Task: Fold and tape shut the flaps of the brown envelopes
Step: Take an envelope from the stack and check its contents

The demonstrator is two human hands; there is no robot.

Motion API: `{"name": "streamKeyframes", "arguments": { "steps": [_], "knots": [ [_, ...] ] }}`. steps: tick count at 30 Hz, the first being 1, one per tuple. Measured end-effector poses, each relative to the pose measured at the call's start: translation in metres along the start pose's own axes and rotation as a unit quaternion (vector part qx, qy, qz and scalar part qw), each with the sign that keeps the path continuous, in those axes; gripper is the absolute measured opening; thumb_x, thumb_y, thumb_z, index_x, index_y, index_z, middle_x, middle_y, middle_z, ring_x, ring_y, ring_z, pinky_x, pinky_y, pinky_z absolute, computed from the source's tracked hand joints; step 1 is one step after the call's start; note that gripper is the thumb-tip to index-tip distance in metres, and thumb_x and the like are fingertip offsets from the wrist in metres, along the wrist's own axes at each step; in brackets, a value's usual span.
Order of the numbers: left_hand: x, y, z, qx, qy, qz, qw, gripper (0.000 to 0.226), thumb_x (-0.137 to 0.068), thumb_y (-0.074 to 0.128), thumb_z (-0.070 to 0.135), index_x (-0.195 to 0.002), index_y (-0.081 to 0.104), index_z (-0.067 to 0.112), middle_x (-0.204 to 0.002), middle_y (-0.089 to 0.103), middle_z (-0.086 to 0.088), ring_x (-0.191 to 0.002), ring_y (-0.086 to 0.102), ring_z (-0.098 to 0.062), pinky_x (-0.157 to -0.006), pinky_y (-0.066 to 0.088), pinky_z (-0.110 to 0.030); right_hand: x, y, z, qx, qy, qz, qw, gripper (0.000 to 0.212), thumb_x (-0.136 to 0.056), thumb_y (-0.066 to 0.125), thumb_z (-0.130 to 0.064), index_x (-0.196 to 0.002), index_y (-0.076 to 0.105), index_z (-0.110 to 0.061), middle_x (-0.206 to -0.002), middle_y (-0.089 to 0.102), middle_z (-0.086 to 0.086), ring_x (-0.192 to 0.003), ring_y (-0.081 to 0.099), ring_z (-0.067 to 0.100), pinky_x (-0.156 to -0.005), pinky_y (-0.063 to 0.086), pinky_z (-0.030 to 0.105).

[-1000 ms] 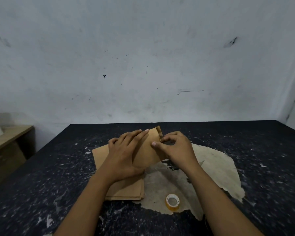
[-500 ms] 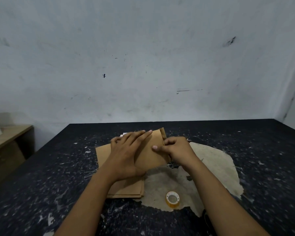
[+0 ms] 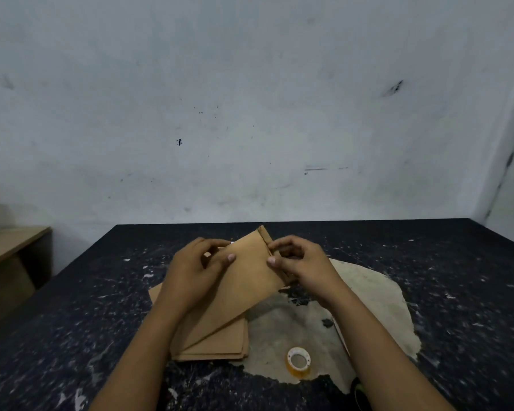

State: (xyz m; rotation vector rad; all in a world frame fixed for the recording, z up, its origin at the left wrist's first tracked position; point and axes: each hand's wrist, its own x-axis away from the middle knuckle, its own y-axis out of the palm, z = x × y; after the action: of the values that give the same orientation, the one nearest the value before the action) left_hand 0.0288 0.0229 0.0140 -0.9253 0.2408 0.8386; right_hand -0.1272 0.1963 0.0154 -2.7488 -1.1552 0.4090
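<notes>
Brown envelope (image 3: 244, 280), tilted, flap creased at its far end, pinched by left hand (image 3: 196, 271) and right hand (image 3: 300, 265).

A flat brown paper envelope (image 3: 244, 280) is tilted, its far end raised above a stack of brown paper envelopes (image 3: 217, 345) lying on the dark speckled surface (image 3: 72, 336). The left hand (image 3: 196, 271) grips its left edge with curled fingers, thumb on top. The right hand (image 3: 300, 265) pinches the narrow folded flap (image 3: 264, 237) at its right end. A small roll of clear tape (image 3: 298, 359) lies near the stack on a pale worn patch (image 3: 377, 307). A wooden cabinet (image 3: 9, 268) stands left of the surface, against a scuffed white wall (image 3: 250, 99).
</notes>
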Motion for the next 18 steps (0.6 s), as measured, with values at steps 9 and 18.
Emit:
{"name": "streamKeyframes", "arguments": {
  "steps": [9, 18],
  "knots": [
    [-0.01, -0.013, 0.025, 0.123, -0.148, -0.047, 0.98, 0.009, -0.087, 0.073, 0.038, -0.095, 0.073, 0.033, -0.09, 0.068, 0.009, -0.091, 0.062, -0.008, -0.071, 0.046, -0.028, -0.005, -0.019, -0.023, -0.088, 0.036, 0.043, 0.995, 0.006, -0.089, 0.072, -0.002, -0.093, 0.074, -0.006, -0.095, 0.07, 0.012, -0.08, 0.067, 0.022, -0.059, 0.056, 0.028],
    [-0.019, 0.032, 0.08, 0.327, -0.248, -0.225, 0.884, 0.042, -0.089, 0.067, 0.011, -0.124, 0.057, 0.031, -0.103, 0.061, -0.015, -0.079, 0.058, -0.024, -0.065, 0.046, -0.032, 0.004, -0.085, -0.01, -0.08, 0.057, 0.055, 0.994, 0.012, -0.089, 0.07, 0.001, -0.099, 0.075, -0.001, -0.099, 0.072, 0.021, -0.079, 0.068, 0.023, -0.062, 0.058, 0.029]
  ]
}}
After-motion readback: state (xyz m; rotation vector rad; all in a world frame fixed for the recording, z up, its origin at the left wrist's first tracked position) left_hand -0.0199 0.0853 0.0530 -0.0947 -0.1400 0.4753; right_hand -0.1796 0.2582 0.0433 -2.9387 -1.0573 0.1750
